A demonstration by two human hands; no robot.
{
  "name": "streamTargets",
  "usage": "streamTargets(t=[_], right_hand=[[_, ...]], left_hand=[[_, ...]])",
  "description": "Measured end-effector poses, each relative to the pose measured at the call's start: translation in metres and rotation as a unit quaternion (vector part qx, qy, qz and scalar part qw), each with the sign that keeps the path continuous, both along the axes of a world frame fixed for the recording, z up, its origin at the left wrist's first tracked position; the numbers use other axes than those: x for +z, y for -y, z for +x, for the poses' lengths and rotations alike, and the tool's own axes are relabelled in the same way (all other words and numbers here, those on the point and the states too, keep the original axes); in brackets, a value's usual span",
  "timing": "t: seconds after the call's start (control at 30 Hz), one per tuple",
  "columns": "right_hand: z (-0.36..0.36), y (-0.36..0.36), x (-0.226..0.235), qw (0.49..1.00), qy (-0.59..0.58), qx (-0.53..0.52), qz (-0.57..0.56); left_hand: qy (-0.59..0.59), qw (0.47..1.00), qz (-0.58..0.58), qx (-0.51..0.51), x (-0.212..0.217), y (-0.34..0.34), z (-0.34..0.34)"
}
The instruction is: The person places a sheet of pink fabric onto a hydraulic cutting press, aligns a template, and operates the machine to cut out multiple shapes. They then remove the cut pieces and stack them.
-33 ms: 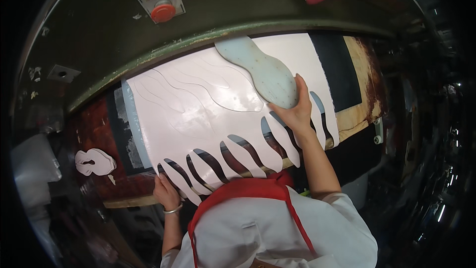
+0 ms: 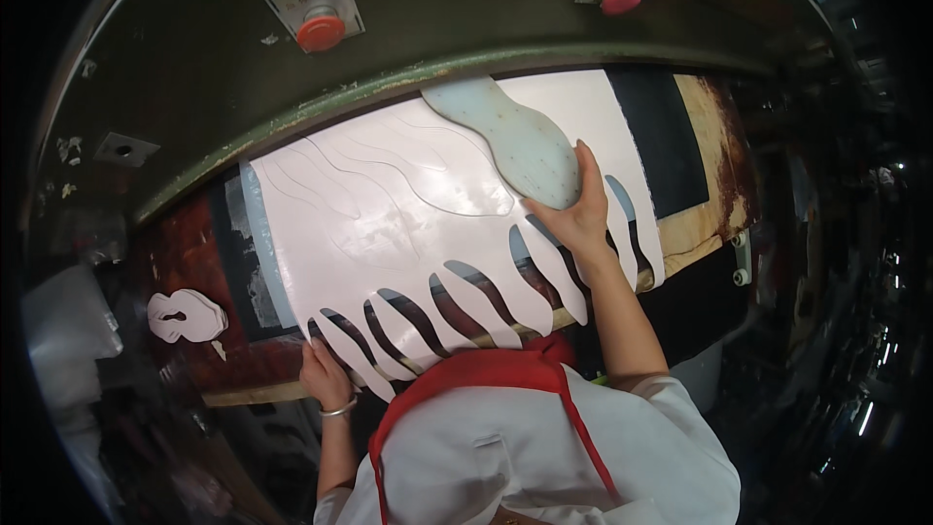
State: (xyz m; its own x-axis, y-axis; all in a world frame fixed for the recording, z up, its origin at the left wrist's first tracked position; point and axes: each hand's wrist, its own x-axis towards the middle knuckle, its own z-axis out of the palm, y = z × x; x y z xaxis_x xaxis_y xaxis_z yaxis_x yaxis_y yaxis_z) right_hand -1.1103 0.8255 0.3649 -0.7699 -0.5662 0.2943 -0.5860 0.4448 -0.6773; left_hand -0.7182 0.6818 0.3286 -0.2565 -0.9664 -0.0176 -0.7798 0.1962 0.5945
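Observation:
A pale pink sheet [image 2: 360, 224] lies across the work surface, with curved sole-shaped outlines marked in its left half and several long openings along its near edge. On its far right part rests a pale blue-green, sole-shaped cutting die [image 2: 515, 141], its far end partly under the machine's edge. My right hand [image 2: 578, 219] grips the die's rounded near end between thumb and fingers. At the sheet's near left corner, my left hand [image 2: 326, 376] is closed on the edge strip; its fingertips are partly hidden.
A green machine beam [image 2: 437, 15] spans the far side, carrying a red push button [image 2: 321, 33] and another red button with a green collar [image 2: 620, 0]. A small stack of pink sole-shaped pieces [image 2: 199, 319] sits at left. Dark matting [image 2: 666, 141] lies right of the sheet.

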Motion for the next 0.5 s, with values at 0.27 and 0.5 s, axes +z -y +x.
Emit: streamTargets(t=[0.27, 0.5], right_hand=[[-0.078, 0.055, 0.053, 0.995, -0.09, 0.027, -0.04], [-0.12, 0.106, 0.07, 0.985, -0.167, -0.025, -0.019]], left_hand=[[0.041, 0.998, 0.031, 0.038, 0.025, 0.01, -0.027], [0.104, 0.991, 0.038, 0.07, 0.031, 0.02, -0.045]])
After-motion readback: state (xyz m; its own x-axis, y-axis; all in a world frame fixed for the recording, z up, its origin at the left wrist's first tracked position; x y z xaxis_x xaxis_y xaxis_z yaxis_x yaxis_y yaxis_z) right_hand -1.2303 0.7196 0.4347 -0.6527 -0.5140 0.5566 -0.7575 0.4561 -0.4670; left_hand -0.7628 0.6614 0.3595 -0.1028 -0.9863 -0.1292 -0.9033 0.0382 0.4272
